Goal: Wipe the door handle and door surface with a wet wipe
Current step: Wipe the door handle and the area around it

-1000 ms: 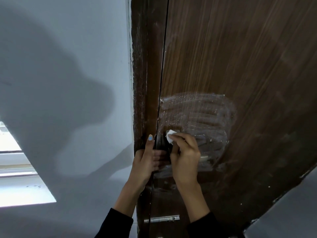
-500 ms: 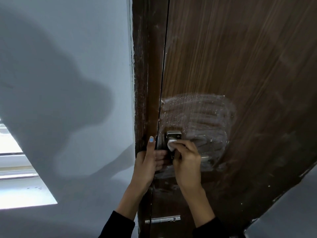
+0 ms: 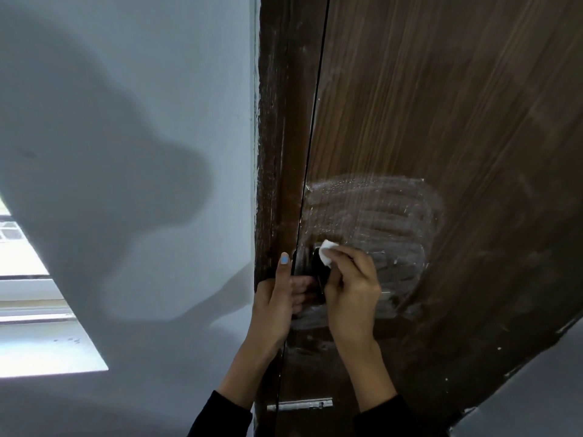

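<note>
Door surface (image 3: 441, 121), dark wood grain, fills the right of the view and carries a smeared wet patch (image 3: 372, 222) just above the door handle (image 3: 315, 272). The right hand (image 3: 353, 288) pinches a folded wet wipe (image 3: 326, 251) against the handle's upper plate; the left hand (image 3: 277, 298) grips the door edge, thumb up. Rubbing well likely means working round the handle with short firm strokes. The frame (image 3: 271, 152) and grey wall (image 3: 126, 152) lie left; the steadying fingers crowd the handle.
</note>
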`<state>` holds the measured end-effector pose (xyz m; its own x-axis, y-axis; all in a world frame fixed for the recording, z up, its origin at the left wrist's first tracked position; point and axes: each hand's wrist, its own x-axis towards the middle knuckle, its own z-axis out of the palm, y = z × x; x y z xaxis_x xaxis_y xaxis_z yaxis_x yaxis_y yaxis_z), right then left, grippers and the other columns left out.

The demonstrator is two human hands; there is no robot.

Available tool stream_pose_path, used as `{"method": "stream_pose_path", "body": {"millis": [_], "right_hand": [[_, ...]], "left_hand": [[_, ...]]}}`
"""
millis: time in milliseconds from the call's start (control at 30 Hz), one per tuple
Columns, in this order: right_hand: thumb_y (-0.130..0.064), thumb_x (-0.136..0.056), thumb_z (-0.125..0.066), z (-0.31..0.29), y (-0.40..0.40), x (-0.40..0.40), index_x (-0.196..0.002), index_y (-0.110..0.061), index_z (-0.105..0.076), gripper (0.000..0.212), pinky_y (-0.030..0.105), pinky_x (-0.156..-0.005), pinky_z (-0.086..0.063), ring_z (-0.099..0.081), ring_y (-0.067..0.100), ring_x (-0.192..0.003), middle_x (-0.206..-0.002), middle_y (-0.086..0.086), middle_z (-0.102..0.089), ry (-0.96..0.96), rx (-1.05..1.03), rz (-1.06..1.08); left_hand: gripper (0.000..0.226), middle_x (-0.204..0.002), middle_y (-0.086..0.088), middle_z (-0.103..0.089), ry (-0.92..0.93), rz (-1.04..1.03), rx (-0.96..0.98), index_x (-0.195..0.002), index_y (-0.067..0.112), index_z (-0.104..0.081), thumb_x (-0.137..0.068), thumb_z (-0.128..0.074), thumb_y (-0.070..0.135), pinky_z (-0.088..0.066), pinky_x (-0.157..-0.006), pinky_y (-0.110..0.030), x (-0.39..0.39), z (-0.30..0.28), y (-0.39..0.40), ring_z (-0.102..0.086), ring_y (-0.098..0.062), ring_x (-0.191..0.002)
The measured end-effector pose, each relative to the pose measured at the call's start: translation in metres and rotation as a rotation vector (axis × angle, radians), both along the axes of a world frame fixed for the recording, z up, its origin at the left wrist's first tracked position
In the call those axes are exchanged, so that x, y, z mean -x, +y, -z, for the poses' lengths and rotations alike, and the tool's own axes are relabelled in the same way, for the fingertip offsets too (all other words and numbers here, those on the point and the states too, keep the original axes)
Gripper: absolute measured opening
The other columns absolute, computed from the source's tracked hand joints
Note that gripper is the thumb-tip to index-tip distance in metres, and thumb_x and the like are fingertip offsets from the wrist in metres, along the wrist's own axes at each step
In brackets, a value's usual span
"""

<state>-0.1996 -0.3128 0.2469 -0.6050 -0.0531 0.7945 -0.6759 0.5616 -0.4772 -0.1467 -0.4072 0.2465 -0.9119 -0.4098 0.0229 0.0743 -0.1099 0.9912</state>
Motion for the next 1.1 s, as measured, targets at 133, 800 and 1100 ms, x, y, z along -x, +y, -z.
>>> {"method": "stream_pose_path", "body": {"millis": [133, 800, 1100], "right_hand": [[0.013, -0.069, -0.063, 0.01, -0.004, -0.005, -0.099, -0.003, -0.069, 0.035, 0.008, -0.091, -0.037, -0.053, 0.013, -0.096, -0.101, 0.01, -0.065, -0.008, -0.154, -0.083], [-0.01, -0.082, -0.043, -0.002, -0.008, 0.007, -0.094, -0.002, -0.07, 0.03, 0.027, -0.077, -0.052, -0.052, 0.018, -0.092, -0.097, 0.007, -0.068, 0.181, -0.463, -0.152], [-0.008, -0.086, -0.048, -0.005, -0.002, 0.013, -0.1, 0.001, -0.069, 0.027, 0.026, -0.09, -0.045, -0.049, 0.018, -0.1, -0.102, 0.01, -0.068, 0.202, -0.285, -0.078]], "left_hand": [[0.051, -0.064, 0.012, -0.071, 0.008, 0.025, -0.025, -0.082, 0.02, -0.068, -0.096, -0.026, 0.045, -0.048, -0.054, -0.009, 0.0, -0.002, -0.001, -0.069, 0.0, -0.067], [0.062, -0.092, -0.005, -0.072, 0.068, -0.079, 0.057, -0.092, 0.014, -0.068, -0.094, -0.019, 0.052, -0.054, -0.08, -0.026, 0.0, -0.025, -0.027, -0.07, -0.017, -0.086], [0.069, -0.096, -0.006, -0.072, 0.124, -0.127, 0.113, -0.093, 0.016, -0.068, -0.076, -0.02, 0.063, -0.055, -0.084, -0.027, -0.01, -0.033, -0.033, -0.071, -0.016, -0.088]]}}
